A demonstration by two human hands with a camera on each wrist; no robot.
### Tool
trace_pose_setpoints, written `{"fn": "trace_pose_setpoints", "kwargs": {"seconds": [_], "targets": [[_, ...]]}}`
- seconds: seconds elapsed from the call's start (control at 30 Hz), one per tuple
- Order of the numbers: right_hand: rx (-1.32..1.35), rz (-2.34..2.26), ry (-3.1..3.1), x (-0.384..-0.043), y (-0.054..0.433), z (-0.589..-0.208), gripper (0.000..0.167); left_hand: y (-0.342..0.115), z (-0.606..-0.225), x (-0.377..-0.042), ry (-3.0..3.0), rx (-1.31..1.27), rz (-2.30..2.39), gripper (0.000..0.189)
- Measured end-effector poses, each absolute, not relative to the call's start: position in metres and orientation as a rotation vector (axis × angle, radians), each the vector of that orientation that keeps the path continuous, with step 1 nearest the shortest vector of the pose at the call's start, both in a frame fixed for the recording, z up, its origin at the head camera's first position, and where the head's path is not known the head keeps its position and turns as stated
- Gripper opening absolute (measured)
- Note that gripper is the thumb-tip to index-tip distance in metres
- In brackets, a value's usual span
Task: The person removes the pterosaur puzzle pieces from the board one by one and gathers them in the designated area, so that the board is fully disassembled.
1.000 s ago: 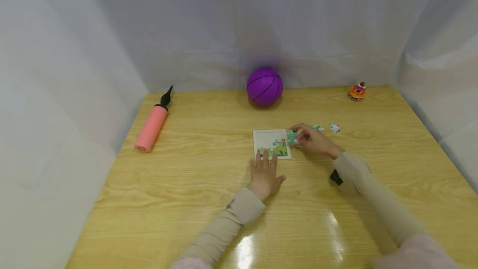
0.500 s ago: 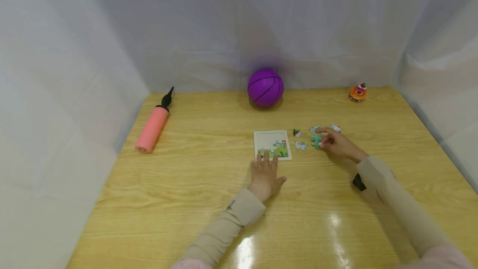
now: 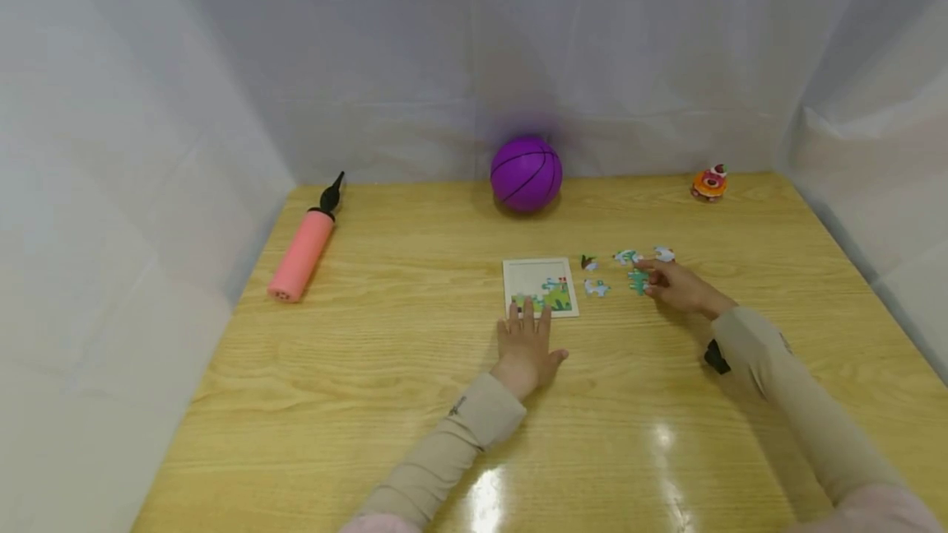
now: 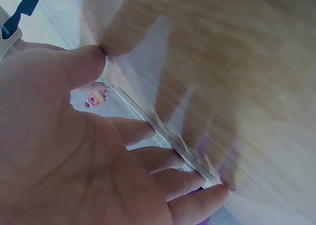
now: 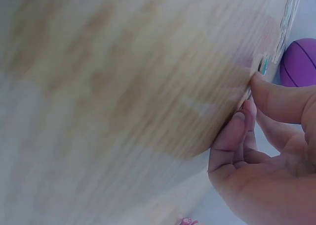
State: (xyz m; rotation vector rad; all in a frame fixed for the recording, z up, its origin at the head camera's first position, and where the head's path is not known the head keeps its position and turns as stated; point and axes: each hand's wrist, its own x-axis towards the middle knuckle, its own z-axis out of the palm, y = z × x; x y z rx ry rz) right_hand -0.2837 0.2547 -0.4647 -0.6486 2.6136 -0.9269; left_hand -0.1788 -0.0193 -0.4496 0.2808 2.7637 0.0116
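A square jigsaw tray point(image 3: 529, 273) lies on the table with several green and blue pieces fitted along its bottom and right side. My left hand point(image 3: 522, 352) rests with spread, straight fingers on its near edge; in the left wrist view those fingers point(image 4: 163, 158) touch the tray's rim. To the right of the tray, my right hand point(image 3: 680, 286) pinches a green jigsaw piece point(image 3: 637, 282) at table level. The right wrist view shows the thumb point(image 5: 276, 99) and curled fingers down at the tabletop, the piece mostly hidden there.
Loose jigsaw pieces lie around the right hand: a dark green and brown one point(image 3: 588, 262), a pale blue one point(image 3: 596, 288) and others behind. A purple ball point(image 3: 527, 174), a pink hand pump point(image 3: 302, 255) and a small orange figurine point(image 3: 709, 183) stand farther back.
My right hand has carried the green piece from the tray's right edge rightward to the table among the loose pieces, uncovering two of them. My left hand has stayed put.
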Motion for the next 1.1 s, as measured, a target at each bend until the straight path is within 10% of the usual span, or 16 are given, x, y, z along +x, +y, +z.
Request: {"fn": "trace_pose_setpoints", "kwargs": {"seconds": [1.1], "targets": [[-0.802,-0.854,2.615,-0.282,0.152,-0.464,0.042,-0.018,-0.448,-0.179,2.760,0.277,0.021,0.074]]}}
